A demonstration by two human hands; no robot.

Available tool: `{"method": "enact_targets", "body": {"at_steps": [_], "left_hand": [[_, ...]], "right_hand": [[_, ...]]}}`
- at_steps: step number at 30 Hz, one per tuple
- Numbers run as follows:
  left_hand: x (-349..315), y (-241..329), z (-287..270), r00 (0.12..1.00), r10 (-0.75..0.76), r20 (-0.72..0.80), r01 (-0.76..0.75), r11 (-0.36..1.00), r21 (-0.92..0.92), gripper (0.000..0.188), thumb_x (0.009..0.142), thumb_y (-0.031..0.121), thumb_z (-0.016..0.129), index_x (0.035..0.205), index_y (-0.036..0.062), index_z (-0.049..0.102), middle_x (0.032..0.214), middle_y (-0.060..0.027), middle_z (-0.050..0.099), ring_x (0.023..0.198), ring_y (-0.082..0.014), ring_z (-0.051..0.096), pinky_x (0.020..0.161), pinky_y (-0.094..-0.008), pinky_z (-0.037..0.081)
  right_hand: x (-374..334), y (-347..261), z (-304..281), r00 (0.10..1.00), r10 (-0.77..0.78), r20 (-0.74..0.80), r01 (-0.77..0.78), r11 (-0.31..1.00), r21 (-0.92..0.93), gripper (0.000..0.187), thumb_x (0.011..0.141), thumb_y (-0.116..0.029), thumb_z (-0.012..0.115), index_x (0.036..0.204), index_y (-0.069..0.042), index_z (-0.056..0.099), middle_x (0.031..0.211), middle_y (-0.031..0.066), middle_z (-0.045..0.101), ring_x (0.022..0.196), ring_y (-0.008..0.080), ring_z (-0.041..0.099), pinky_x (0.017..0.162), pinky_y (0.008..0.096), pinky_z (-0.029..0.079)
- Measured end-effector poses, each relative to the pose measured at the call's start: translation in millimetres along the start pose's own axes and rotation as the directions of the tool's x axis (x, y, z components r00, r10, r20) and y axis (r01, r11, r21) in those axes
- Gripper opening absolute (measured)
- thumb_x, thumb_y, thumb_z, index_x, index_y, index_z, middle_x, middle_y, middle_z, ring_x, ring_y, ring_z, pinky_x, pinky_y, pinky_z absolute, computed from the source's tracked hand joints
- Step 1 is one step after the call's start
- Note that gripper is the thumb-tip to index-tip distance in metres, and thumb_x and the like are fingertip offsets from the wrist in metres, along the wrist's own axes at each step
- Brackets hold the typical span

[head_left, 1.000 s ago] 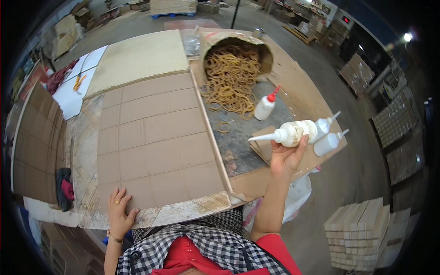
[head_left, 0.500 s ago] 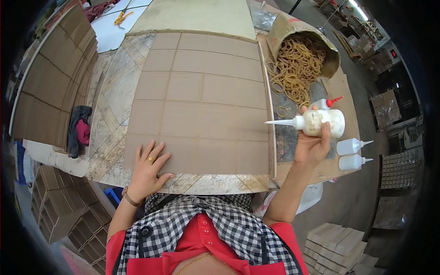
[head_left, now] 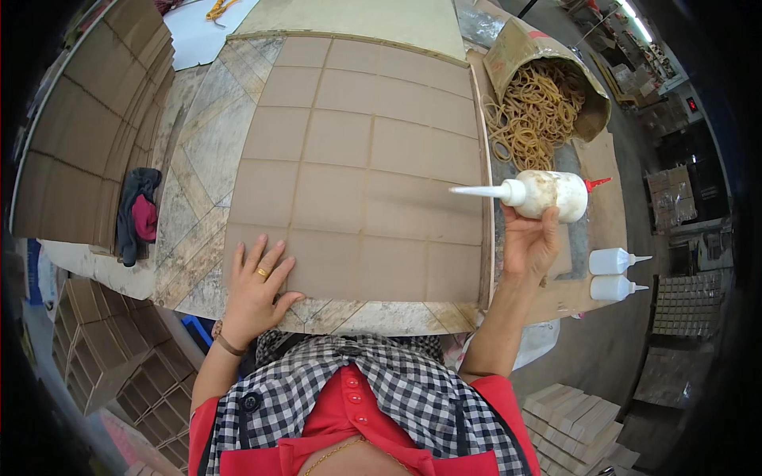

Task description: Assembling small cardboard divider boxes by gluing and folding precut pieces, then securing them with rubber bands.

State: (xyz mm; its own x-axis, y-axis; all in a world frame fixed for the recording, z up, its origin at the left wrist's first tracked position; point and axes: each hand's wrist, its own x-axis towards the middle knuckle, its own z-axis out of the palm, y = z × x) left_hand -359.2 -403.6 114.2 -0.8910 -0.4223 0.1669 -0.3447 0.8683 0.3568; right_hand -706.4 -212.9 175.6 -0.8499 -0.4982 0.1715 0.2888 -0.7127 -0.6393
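Observation:
A large brown panel (head_left: 333, 143), marked with a grid of lines, lies on the worn table top in front of me. My left hand (head_left: 258, 282) rests flat on its near left corner, fingers spread, a ring on one of them. Above the panel's right edge my right hand (head_left: 530, 238) grips a white squeeze bottle (head_left: 548, 195), smeared with brown stains. The bottle is held sideways, its long thin nozzle pointing left over the panel, apart from the surface. Behind it a red nozzle tip (head_left: 599, 183) shows; the rest of that item is hidden.
A thin wooden strip (head_left: 481, 119) runs along the panel's right edge. Rubber bands (head_left: 548, 107) spill from an open sack (head_left: 508, 59) at the far right. Two white bottles (head_left: 609, 287) lie at the right. Brown panels (head_left: 87, 119) are stacked at left, beside a dark cloth (head_left: 133, 214).
My right hand has moved the bottle left, so its nozzle reaches farther over the panel. The view has shifted slightly. My left hand stays on the same corner.

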Motion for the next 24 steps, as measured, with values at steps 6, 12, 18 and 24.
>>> {"method": "enact_targets", "body": {"at_steps": [6, 12, 18, 24], "left_hand": [[1, -1, -1, 1.0, 0.017, -0.001, -0.017, 1.0, 0.022, 0.052, 0.074, 0.037, 0.071, 0.115, 0.0076, 0.06, 0.134, -0.0141, 0.049, 0.131, -0.0386, 0.035, 0.107, -0.059, 0.021], [-8, -6, -12, 0.997, -0.03, -0.075, 0.032, 0.999, 0.029, 0.058, 0.07, 0.046, 0.073, 0.112, 0.008, 0.061, 0.134, -0.0153, 0.048, 0.131, -0.0399, 0.034, 0.105, -0.0611, 0.02], [-32, -25, -9, 0.916, -0.359, -0.177, 0.364, 0.931, -0.005, 0.08, 0.065, 0.056, 0.072, 0.124, 0.0052, 0.054, 0.14, -0.0262, 0.036, 0.132, -0.0458, 0.029, 0.105, -0.061, 0.019], [-25, -27, -14, 0.944, -0.316, -0.098, 0.309, 0.948, -0.075, 0.08, 0.066, 0.052, 0.074, 0.128, 0.0058, 0.051, 0.139, -0.0324, 0.033, 0.131, -0.0485, 0.029, 0.106, -0.0575, 0.021]], "right_hand": [[12, 14, 13, 0.997, 0.043, -0.069, -0.045, 0.998, -0.031, 0.056, 0.085, -0.013, 0.066, 0.133, -0.007, 0.038, 0.13, 0.0146, 0.048, 0.119, 0.0324, 0.049, 0.093, 0.0534, 0.047], [38, 44, 36, 0.982, 0.169, -0.084, -0.179, 0.975, -0.135, 0.05, 0.087, -0.012, 0.061, 0.132, -0.006, 0.039, 0.129, 0.0157, 0.048, 0.12, 0.0309, 0.048, 0.092, 0.0492, 0.05], [90, 88, 68, 0.977, 0.192, -0.093, -0.208, 0.953, -0.221, 0.051, 0.086, -0.017, 0.067, 0.129, -0.007, 0.041, 0.124, 0.0129, 0.049, 0.114, 0.0288, 0.051, 0.09, 0.0459, 0.05], [143, 144, 104, 0.99, 0.103, -0.092, -0.128, 0.932, -0.339, 0.048, 0.08, -0.016, 0.074, 0.12, -0.008, 0.049, 0.115, 0.0087, 0.057, 0.106, 0.0224, 0.055, 0.081, 0.0388, 0.051]]}}
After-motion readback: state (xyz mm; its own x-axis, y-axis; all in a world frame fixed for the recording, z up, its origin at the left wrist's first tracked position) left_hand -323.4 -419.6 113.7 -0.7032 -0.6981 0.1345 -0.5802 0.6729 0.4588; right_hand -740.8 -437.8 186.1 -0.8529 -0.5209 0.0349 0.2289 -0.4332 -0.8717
